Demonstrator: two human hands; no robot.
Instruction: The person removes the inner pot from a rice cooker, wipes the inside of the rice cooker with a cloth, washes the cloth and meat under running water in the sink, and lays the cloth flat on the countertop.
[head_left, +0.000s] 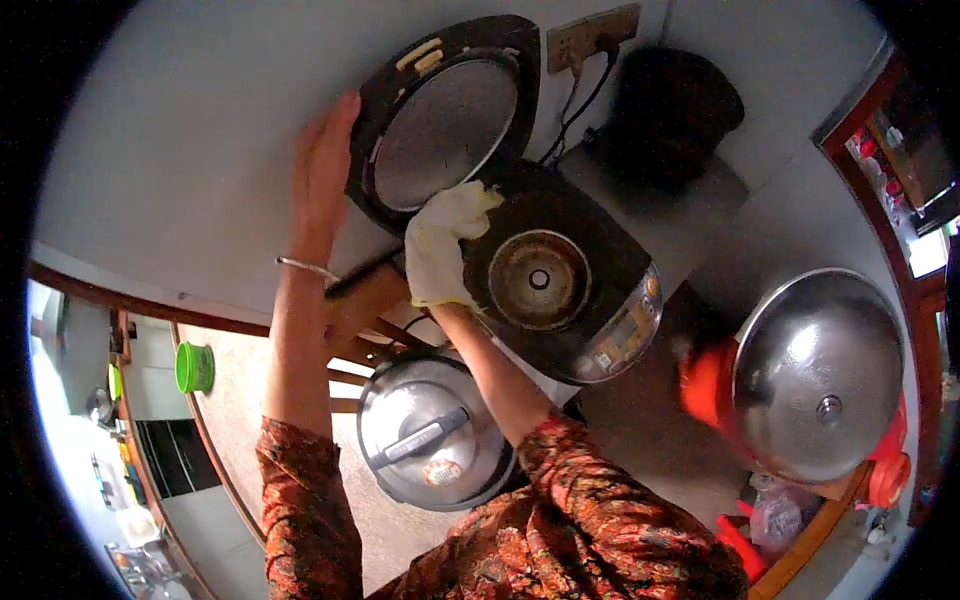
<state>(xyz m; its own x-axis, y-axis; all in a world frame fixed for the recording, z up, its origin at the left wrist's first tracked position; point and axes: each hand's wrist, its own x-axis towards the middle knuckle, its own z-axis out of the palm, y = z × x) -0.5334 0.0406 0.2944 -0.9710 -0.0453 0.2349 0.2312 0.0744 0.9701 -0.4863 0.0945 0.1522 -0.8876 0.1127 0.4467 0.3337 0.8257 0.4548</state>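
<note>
Home kitchen: open rice cooker (608,262), lidded metal pot (425,405), domed metal lid (815,370).

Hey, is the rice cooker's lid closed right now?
No, the lid stands raised, with the left hand at its edge, and the inside of the rice cooker shows.

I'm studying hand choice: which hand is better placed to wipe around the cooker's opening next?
Probably the right hand: covered by a pale cloth or glove, it is beside the cooker's opening, while the left hand is at the raised lid.
</note>
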